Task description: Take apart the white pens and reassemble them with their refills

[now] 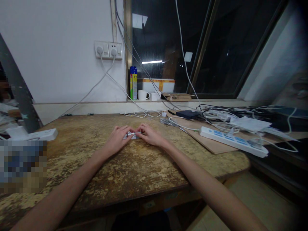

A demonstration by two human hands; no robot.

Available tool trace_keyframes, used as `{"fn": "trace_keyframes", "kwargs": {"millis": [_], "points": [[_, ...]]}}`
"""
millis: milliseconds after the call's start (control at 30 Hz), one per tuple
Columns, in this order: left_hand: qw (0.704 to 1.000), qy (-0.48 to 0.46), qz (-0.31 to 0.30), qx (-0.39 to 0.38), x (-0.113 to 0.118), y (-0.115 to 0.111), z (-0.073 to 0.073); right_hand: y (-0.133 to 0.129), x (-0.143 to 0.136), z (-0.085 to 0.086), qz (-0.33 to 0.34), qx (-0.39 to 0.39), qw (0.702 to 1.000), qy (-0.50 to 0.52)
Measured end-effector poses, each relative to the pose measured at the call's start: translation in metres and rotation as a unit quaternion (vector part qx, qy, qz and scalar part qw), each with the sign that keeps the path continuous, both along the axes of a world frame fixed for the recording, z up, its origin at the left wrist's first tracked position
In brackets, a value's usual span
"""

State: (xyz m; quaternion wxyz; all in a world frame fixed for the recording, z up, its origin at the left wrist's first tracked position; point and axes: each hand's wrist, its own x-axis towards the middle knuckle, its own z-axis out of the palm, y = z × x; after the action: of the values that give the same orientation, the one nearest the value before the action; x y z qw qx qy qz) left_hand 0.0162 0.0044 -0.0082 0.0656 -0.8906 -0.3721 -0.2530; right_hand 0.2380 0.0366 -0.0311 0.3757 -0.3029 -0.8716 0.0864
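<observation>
Both hands meet over the worn wooden table, around a small white and grey object (134, 137) whose kind is too small to make out. My left hand (118, 138) has its fingers bent and pressed together at the object's left end. From the other side, my right hand (149, 134) pinches the object's right part between thumb and fingers. A thin greyish piece spans the gap between the fingertips. The fingers hide much of the object, which lies at or just above the tabletop (134, 170).
On the right, a white power strip (231, 141) and tangled cables lie on a brown board (192, 128). Another white power strip (48, 134) is at the left. A spray can (133, 83), a white mug (142, 95) and a cardboard box (178, 96) stand along the windowsill.
</observation>
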Motion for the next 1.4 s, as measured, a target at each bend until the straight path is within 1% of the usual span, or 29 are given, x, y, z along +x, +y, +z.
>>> {"fn": "trace_keyframes", "kwargs": {"millis": [133, 300, 433, 500, 567, 700, 833, 933, 1033, 1167, 1233, 1333, 1400], "points": [[0.998, 0.035, 0.049, 0.034, -0.001, -0.001, -0.001, -0.005, -0.008, -0.002, -0.014, -0.029, 0.999, -0.012], [0.987, 0.112, 0.093, 0.072, 0.002, -0.004, -0.001, -0.011, -0.013, 0.001, -0.066, -0.035, 0.991, -0.108], [0.980, 0.134, 0.136, 0.060, 0.008, -0.006, -0.003, -0.017, -0.014, 0.004, -0.109, -0.008, 0.982, -0.157], [0.977, 0.130, 0.165, 0.038, 0.011, -0.006, -0.004, -0.019, -0.015, 0.005, -0.122, 0.010, 0.977, -0.174], [0.976, 0.123, 0.181, 0.004, 0.011, -0.004, -0.005, -0.020, -0.016, 0.005, -0.127, 0.035, 0.973, -0.190], [0.980, 0.096, 0.166, -0.046, 0.004, -0.001, -0.003, -0.020, -0.019, 0.006, -0.133, 0.091, 0.965, -0.206], [0.992, 0.034, 0.111, -0.040, -0.002, -0.001, 0.003, -0.021, -0.017, 0.010, -0.123, 0.110, 0.974, -0.154], [0.997, -0.009, 0.078, -0.027, -0.003, -0.002, 0.006, -0.022, -0.012, 0.014, -0.094, 0.099, 0.987, -0.085], [0.998, -0.023, 0.061, -0.027, -0.003, -0.004, 0.008, -0.024, -0.010, 0.016, -0.061, 0.071, 0.995, -0.030], [0.998, -0.023, 0.054, -0.029, -0.003, -0.004, 0.008, -0.023, -0.013, 0.013, -0.052, 0.019, 0.998, -0.041], [0.998, -0.019, 0.056, -0.031, -0.004, -0.005, 0.007, -0.023, -0.014, 0.013, -0.043, 0.013, 0.998, -0.034], [0.997, -0.018, 0.061, -0.033, -0.004, -0.004, 0.007, -0.024, -0.014, 0.014, -0.022, 0.013, 1.000, 0.003], [0.997, -0.016, 0.066, -0.035, -0.004, -0.004, 0.007, -0.026, -0.014, 0.015, -0.022, 0.000, 1.000, 0.013]]}}
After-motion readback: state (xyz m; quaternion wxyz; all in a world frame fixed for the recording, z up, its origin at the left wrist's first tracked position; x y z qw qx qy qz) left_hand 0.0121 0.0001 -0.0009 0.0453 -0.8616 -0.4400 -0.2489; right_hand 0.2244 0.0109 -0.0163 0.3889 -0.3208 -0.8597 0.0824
